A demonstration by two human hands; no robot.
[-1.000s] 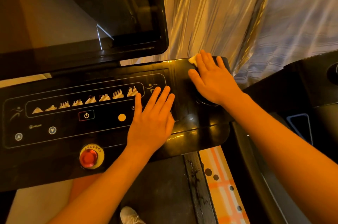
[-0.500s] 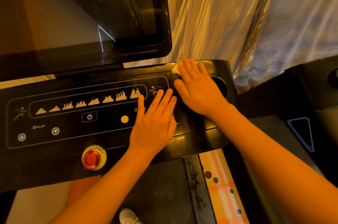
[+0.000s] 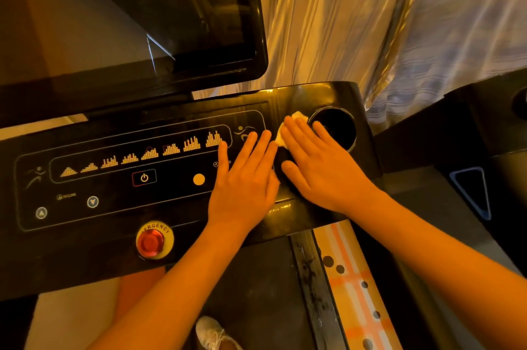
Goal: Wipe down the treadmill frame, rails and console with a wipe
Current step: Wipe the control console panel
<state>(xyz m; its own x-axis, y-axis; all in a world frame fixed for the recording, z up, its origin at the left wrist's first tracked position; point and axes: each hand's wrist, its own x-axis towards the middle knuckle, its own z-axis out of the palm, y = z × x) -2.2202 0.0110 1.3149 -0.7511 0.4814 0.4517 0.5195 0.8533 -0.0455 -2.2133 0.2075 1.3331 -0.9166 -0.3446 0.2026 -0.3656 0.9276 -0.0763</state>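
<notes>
Sliding left off the cup holder (image 3: 339,128), the right hand (image 3: 322,169) pressed the wipe (image 3: 286,128) under straight, close-set fingers, left hand (image 3: 245,182) flat alongside; control panel (image 3: 128,178) likely next.

Curtain (image 3: 356,21): pale, pleated, hanging across the upper right; faint blue stripes on its far right part.
Floor (image 3: 71,321): plain and pale at lower left.
Mat (image 3: 353,287): lower right, cream with orange checks and dark dots.
Dark unit (image 3: 490,132): at the right edge, in front of the curtain, with a blue-edged triangle (image 3: 470,192) on it.
Light: warm amber throughout, bright streaks on the curtain folds.
</notes>
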